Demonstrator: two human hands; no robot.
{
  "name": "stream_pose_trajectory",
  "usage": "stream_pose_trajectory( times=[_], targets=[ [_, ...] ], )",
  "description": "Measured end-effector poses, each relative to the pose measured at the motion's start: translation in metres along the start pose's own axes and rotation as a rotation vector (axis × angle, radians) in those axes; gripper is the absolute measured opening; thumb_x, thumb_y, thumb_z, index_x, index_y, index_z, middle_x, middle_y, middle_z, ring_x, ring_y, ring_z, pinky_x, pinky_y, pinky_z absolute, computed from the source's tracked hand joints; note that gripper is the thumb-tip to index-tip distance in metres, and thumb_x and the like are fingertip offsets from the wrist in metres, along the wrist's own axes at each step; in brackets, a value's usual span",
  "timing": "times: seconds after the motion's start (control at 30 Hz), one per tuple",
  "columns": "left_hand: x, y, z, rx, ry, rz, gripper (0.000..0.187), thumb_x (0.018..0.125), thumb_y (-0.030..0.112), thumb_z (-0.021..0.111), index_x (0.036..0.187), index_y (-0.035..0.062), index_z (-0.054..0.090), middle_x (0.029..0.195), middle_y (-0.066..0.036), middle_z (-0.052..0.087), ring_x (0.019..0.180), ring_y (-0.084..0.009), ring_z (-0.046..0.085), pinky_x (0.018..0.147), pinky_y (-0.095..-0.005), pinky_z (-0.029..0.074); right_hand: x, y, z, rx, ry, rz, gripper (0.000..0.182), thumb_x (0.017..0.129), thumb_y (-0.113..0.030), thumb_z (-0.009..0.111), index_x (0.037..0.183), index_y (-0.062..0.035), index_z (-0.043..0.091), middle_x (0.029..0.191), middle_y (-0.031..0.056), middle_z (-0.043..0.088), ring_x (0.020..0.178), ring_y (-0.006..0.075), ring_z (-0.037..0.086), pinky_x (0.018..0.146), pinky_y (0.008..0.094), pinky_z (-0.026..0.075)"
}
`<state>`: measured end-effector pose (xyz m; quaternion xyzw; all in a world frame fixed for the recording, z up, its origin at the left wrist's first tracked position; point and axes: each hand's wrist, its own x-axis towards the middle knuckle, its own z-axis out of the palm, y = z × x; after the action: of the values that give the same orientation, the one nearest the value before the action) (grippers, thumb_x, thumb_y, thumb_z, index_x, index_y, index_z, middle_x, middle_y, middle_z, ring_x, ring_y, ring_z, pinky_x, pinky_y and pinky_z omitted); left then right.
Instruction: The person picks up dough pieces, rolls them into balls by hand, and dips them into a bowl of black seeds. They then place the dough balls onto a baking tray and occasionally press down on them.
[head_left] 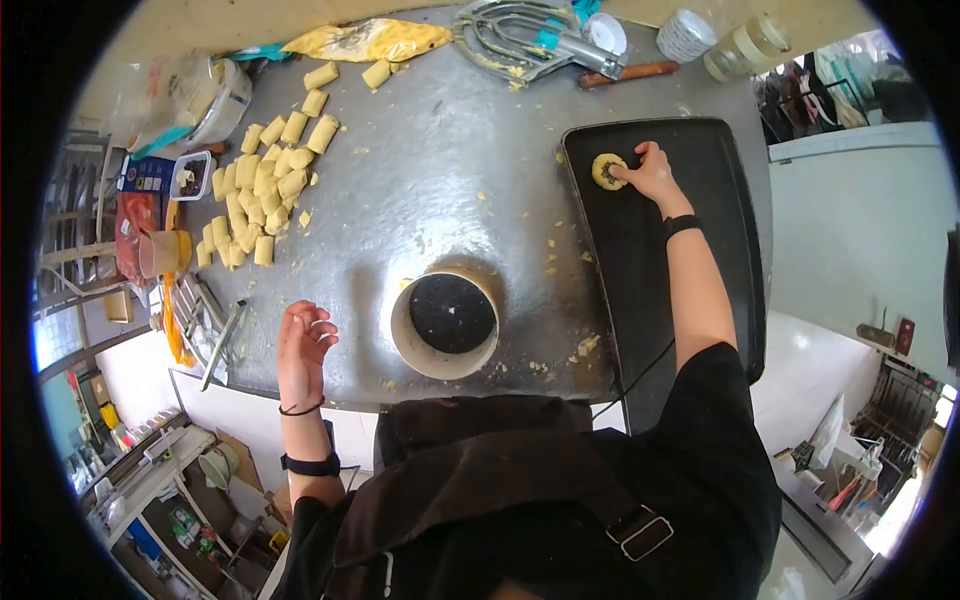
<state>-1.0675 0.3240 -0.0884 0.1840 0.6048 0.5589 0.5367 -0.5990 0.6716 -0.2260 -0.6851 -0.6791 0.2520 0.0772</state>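
My right hand (654,178) reaches over the black baking tray (680,290). Its thumb touches the top of a round, pale piece of dough (606,171) with dark seeds in its middle, lying near the tray's upper left corner. The other fingers are lifted off the dough, apart from the thumb. My left hand (303,345) hovers near the table's front edge with loosely curled fingers and nothing visible in it. Between my hands stands a round, pale-walled tub (398,325) with a dark, seed-like layer inside.
Several short dough cylinders (265,185) are heaped on the metal table (400,180) at the left. Beside them is a small plastic box (192,176) of dark bits. At the back lie a yellow bag (370,42), a mixer whisk (520,45) and a rolling pin (628,74).
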Motion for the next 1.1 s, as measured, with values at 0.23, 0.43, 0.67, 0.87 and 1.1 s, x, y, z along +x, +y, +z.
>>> stream_pose_trajectory(
  times=[0.23, 0.43, 0.67, 0.87, 1.1],
  targets=[
    [0.013, -0.001, -0.028, 0.037, 0.122, 0.033, 0.023, 0.096, 0.027, 0.052, 0.11, 0.0091, 0.053, 0.097, -0.005, 0.059, 0.083, -0.0134, 0.058, 0.073, -0.0274, 0.047, 0.006, 0.009, 0.008, -0.035, 0.048, -0.123, 0.078, 0.06, -0.047, 0.084, 0.113, 0.0026, 0.056, 0.109, 0.0205, 0.06, 0.103, 0.0328, 0.059, 0.088, 0.0388, 0.047],
    [0.084, -0.006, -0.103, 0.556, 0.282, 0.419, 0.025, 0.09, 0.02, 0.06, 0.109, 0.0043, 0.054, 0.098, -0.004, 0.061, 0.09, -0.0155, 0.06, 0.079, -0.0298, 0.048, -0.021, 0.025, -0.005, 0.389, 0.223, -0.124, 0.057, 0.076, -0.031, 0.078, 0.119, -0.001, 0.054, 0.1, 0.0073, 0.055, 0.088, 0.0156, 0.052, 0.081, 0.0288, 0.044],
    [0.187, 0.02, -0.115, 1.127, 0.245, 0.884, 0.056, 0.075, 0.019, 0.07, 0.125, 0.0037, 0.05, 0.122, -0.02, 0.054, 0.113, -0.0372, 0.051, 0.097, -0.0423, 0.042, -0.187, -0.021, -0.038, 0.516, 0.275, -0.072, 0.049, 0.081, -0.014, 0.071, 0.125, -0.0067, 0.051, 0.108, 0.0039, 0.05, 0.089, 0.0122, 0.045, 0.085, 0.0272, 0.041],
    [0.244, 0.01, -0.116, 1.438, 0.108, 0.91, 0.06, 0.071, 0.02, 0.071, 0.125, 0.0073, 0.049, 0.127, -0.018, 0.05, 0.121, -0.0329, 0.046, 0.101, -0.0414, 0.038, -0.299, -0.04, -0.026, 0.599, 0.353, 0.045, 0.052, 0.079, -0.01, 0.07, 0.127, -0.0096, 0.048, 0.114, 0.0036, 0.048, 0.095, 0.0141, 0.045, 0.086, 0.03, 0.042],
    [0.2, 0.015, -0.152, 1.367, 0.199, 0.928, 0.055, 0.066, 0.023, 0.077, 0.111, 0.0032, 0.052, 0.11, -0.013, 0.054, 0.105, -0.0316, 0.052, 0.089, -0.0416, 0.044, -0.368, -0.094, -0.009, 0.667, 0.457, 0.112, 0.05, 0.08, -0.007, 0.068, 0.126, -0.0087, 0.048, 0.115, 0.0045, 0.047, 0.097, 0.0142, 0.045, 0.087, 0.0304, 0.042]
  ],
)
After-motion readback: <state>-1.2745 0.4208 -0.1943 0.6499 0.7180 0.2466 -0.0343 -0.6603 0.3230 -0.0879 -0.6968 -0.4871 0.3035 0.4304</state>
